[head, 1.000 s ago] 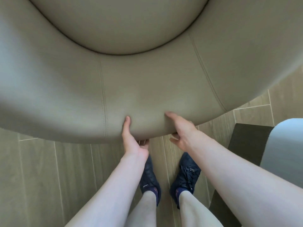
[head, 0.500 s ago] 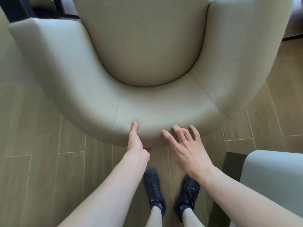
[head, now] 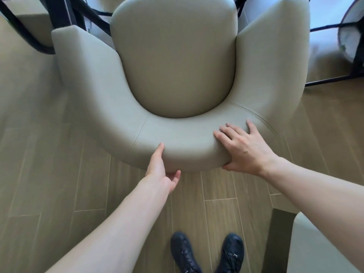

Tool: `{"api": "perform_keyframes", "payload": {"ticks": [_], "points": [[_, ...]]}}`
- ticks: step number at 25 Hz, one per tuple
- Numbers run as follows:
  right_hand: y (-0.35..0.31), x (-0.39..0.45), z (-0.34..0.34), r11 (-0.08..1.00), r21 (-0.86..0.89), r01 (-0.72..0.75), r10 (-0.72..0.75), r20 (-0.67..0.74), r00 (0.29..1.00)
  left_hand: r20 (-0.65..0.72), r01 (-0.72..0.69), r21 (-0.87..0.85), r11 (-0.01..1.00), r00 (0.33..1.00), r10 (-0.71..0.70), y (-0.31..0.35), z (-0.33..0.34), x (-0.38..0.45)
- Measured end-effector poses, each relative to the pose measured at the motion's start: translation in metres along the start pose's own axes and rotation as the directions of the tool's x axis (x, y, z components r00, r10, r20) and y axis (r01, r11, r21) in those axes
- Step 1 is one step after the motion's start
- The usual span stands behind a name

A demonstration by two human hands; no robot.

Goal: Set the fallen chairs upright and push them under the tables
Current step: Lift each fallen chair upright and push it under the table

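Observation:
A beige upholstered tub chair point(head: 177, 66) stands upright on the wooden floor in front of me, its seat facing away and its curved backrest toward me. My left hand point(head: 160, 172) grips the backrest's near edge, thumb on top and fingers curled underneath. My right hand point(head: 242, 146) grips the rim to the right, fingers spread over the top and thumb under the outer side. Black table legs point(head: 65, 16) stand just beyond the chair's left arm.
Another beige chair point(head: 315, 245) with a dark leg sits at the lower right, close to my right arm. A round black-framed piece point(head: 352, 30) stands at the far right. My two dark shoes point(head: 206, 253) are on the floor behind the chair.
The chair has swung from tipped toward me to upright and moved away. My right hand has gone from hovering to gripping the backrest rim further right.

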State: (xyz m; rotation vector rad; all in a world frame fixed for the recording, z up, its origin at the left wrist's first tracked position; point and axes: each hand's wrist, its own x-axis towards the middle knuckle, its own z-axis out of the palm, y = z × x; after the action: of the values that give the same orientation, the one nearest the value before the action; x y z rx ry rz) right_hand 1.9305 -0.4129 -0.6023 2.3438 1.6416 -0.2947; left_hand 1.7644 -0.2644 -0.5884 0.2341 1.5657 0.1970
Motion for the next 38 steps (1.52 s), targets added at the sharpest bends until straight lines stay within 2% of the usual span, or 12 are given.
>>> {"api": "perform_keyframes", "payload": {"ticks": [7, 11, 14, 15, 16, 17, 18, 20, 21, 24, 33, 38], "points": [[0.008, 0.030, -0.028, 0.997, -0.078, 0.017, -0.028, -0.146, 0.989, 0.000, -0.045, -0.071, 0.996, 0.999, 0.045, 0.037, 0.031, -0.028], [0.017, 0.063, -0.052, 0.997, -0.062, -0.048, 0.039, -0.142, 0.989, 0.056, -0.023, -0.265, 0.964, 0.998, 0.039, 0.073, 0.055, -0.045], [0.026, 0.088, -0.073, 0.995, 0.007, -0.097, 0.097, -0.144, 0.985, -0.073, -0.362, -0.187, 0.913, 0.932, 0.355, 0.091, 0.074, -0.055], [0.028, 0.099, -0.080, 0.992, 0.030, -0.125, 0.128, -0.144, 0.981, -0.117, -0.591, -0.023, 0.806, 0.803, 0.585, 0.097, 0.078, -0.055], [0.030, 0.109, -0.087, 0.987, 0.054, -0.153, 0.159, -0.147, 0.976, -0.043, -0.785, 0.192, 0.589, 0.593, 0.804, 0.105, 0.080, -0.054], [0.031, 0.121, -0.093, 0.981, 0.076, -0.177, 0.186, -0.149, 0.971, 0.159, -0.868, 0.399, 0.296, 0.383, 0.910, 0.118, 0.081, -0.048], [0.033, 0.132, -0.100, 0.977, 0.094, -0.192, 0.205, -0.156, 0.966, 0.401, -0.831, 0.557, 0.001, 0.270, 0.875, 0.133, 0.081, -0.039], [0.042, 0.155, -0.116, 0.973, 0.108, -0.203, 0.217, -0.144, 0.966, 0.696, -0.526, 0.695, -0.490, 0.321, 0.642, 0.165, 0.079, -0.017], [0.047, 0.167, -0.125, 0.973, 0.111, -0.204, 0.217, -0.122, 0.968, 0.750, -0.385, 0.662, -0.643, 0.334, 0.571, 0.178, 0.080, -0.007], [0.062, 0.196, -0.147, 0.968, 0.135, -0.212, 0.224, -0.083, 0.971, 0.788, -0.344, 0.614, -0.710, 0.230, 0.571, 0.213, 0.099, 0.006], [0.068, 0.213, -0.144, 0.981, 0.081, -0.174, 0.185, -0.153, 0.971, 0.872, 0.022, 0.479, -0.878, 0.103, 0.478, 0.246, 0.141, 0.012], [0.092, 0.221, -0.155, 0.993, -0.086, 0.076, -0.083, -0.090, 0.992, 0.961, -0.212, 0.167, -0.963, 0.254, 0.110, 0.264, 0.156, 0.007]]}}
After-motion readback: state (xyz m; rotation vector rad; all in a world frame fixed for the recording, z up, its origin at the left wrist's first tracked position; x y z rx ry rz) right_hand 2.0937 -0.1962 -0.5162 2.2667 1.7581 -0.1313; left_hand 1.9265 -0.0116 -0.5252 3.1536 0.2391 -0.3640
